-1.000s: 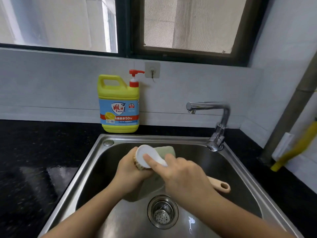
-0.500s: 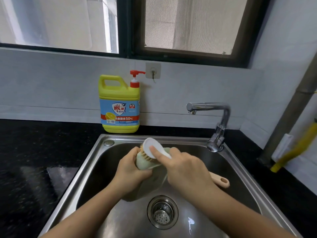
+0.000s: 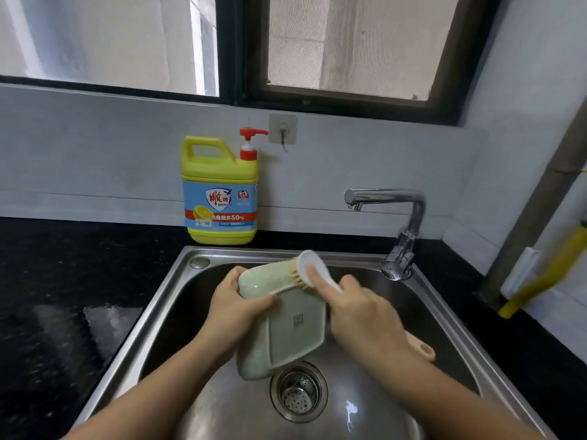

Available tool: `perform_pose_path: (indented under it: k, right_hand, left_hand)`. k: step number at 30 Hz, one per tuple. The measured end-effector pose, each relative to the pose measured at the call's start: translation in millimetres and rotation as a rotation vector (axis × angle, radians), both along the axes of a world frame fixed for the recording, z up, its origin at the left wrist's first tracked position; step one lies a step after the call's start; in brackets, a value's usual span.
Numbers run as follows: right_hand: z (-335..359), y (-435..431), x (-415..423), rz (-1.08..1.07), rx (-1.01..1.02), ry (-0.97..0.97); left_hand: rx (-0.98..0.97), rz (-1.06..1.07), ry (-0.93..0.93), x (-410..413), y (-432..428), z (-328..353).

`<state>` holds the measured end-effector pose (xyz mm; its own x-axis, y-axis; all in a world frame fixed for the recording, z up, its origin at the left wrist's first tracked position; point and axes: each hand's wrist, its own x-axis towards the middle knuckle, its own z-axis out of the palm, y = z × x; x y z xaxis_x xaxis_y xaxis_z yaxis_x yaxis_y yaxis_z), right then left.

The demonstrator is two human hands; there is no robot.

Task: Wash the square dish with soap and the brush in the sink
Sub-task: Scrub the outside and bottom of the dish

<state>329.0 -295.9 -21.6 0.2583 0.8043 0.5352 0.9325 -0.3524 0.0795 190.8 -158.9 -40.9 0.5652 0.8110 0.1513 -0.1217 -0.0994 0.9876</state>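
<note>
A pale green square dish [image 3: 292, 328] is held tilted on edge over the steel sink [image 3: 178, 281], its underside facing me. My left hand [image 3: 235, 304] grips its upper left rim. My right hand [image 3: 362, 309] holds a brush [image 3: 309, 269] with a white head and tan bristles, pressed against the dish's top edge. The brush's tan handle end [image 3: 422, 347] sticks out behind my right wrist. A yellow soap bottle [image 3: 219, 195] with a red pump stands on the counter behind the sink.
A chrome faucet [image 3: 397, 223] rises at the sink's back right, with no water running. The drain strainer [image 3: 298, 392] lies below the dish. Black countertop [image 3: 63, 296] flanks the sink. A yellow-handled tool [image 3: 546, 277] leans on the right wall.
The brush has swept from the dish's upper left to its top right edge. The dish has turned so more of its underside faces me.
</note>
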Motion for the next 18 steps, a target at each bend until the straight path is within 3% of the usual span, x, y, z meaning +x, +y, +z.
perform_pose_path:
  k: [3,6,12,18]
  right_hand:
    - [-7,3,-21,0.127,0.08,-0.125]
    - [-4,4,-15,0.097,0.078,-0.142]
    - [-6,-6,26,-0.1,0.0,0.032]
    - [-2,-4,-3,0.019,0.035,0.031]
  left_hand:
    - [-0.02,0.001,-0.019,0,-2,0]
    - [-0.041,0.012,-0.027,-1,-1,0]
    - [-0.07,0.029,-0.05,-2,2,4]
    - [-0.139,-0.004,-0.125,0,1,3]
